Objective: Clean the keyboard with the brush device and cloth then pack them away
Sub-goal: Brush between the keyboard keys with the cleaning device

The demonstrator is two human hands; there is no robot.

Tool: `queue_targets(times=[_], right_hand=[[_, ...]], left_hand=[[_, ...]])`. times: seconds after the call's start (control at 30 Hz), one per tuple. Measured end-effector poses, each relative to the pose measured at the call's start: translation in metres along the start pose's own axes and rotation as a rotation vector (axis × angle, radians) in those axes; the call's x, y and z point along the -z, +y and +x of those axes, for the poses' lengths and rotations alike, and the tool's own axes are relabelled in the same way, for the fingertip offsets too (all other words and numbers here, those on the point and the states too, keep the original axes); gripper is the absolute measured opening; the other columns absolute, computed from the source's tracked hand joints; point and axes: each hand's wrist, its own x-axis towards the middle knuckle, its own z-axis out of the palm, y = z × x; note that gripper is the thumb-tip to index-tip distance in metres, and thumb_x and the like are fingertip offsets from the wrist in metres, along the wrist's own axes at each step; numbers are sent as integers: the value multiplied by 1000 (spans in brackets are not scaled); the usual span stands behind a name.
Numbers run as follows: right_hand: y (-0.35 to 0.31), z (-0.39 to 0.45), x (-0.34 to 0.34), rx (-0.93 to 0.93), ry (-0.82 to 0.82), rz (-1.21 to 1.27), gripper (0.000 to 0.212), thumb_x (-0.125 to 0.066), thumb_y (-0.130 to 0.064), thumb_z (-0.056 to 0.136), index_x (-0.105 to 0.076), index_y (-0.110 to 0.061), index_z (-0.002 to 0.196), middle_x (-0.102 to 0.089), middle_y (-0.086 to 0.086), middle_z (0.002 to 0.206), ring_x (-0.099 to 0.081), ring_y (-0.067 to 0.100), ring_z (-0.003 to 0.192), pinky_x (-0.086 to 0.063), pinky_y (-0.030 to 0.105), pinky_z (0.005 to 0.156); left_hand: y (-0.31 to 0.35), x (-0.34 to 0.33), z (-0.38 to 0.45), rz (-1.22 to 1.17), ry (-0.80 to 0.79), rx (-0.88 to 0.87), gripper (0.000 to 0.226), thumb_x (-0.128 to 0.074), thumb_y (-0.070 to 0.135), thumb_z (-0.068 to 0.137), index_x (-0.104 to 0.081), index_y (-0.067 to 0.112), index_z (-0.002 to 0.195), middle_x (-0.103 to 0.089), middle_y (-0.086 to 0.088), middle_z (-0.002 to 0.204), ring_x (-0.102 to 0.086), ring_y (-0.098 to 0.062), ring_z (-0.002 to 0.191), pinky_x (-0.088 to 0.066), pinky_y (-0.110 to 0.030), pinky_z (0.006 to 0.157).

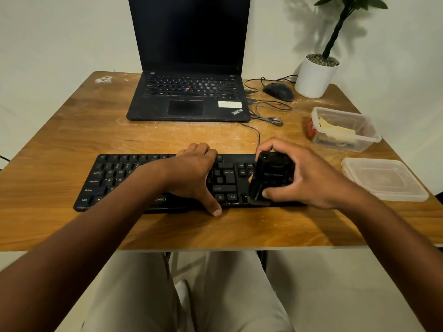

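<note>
A black keyboard [115,178] lies across the near part of the wooden table [72,130]. My left hand [194,173] rests flat on the middle of the keyboard, fingers curled over its far edge and thumb at the near edge. My right hand [304,176] grips a black brush device [271,178] and presses it down on the keyboard's right end. A clear plastic container [359,144] at the right holds a pale yellow cloth [335,129]. Its clear lid [386,178] lies flat nearer to me.
An open black laptop [189,92] stands at the back centre. A black mouse [279,91] with loose cables [268,113] lies to its right. A white plant pot [315,76] stands at the back right corner. My legs show below the table's front edge.
</note>
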Motion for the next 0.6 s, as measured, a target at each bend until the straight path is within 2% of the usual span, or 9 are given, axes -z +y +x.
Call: queue_targets(times=[0.1,0.2,0.3,0.4,0.53,0.6], right_hand=[[7,7,-1,-15,91,-12,59,-88,-5,73,-58,-34,114,-68,-7,109,-69,15,103,-63,48,82],[20,28,5,-47,233,-44,63,-88,-8,74,-55,-35,120,-64,-10,111,-67,13,103,-63,49,83],[24,38,18,-42,347,-55,65,-88,-9,75,-54,-32,124,-62,-13,111,-65,6,101,-63,35,82],[28,37,38,-14,520,-84,63,-89,-10,74,-55,-26,125,-62,-16,107,-62,-1,98,-54,19,82],[39,31,56,-17,599,-105,61,-88,-8,74,-56,-22,123,-62,-15,105,-62,5,97,-52,20,83],[41,34,55,-15,577,-98,60,-88,-7,73,-56,-23,122,-62,-15,104,-62,-2,95,-53,18,81]], left_hand=[[0,0,-1,-5,-5,-2,140,-86,75,56,-16,16,161,-24,-1,155,-23,-23,142,-30,-44,122],[1,1,-2,-11,-12,6,142,-86,75,56,-13,17,162,-22,0,156,-22,-23,143,-29,-44,123],[1,2,-3,-12,-12,13,144,-86,76,56,-9,18,163,-20,1,158,-20,-23,146,-28,-45,124],[1,2,-4,-31,-15,14,145,-86,75,58,-4,19,164,-14,3,163,-15,-24,150,-24,-45,126],[11,8,-3,-39,-23,-20,149,-87,71,61,7,20,165,1,4,170,-1,-25,157,-13,-43,128],[26,13,2,-32,-5,-44,147,-84,73,64,8,21,166,4,5,171,1,-24,158,-10,-43,128]])
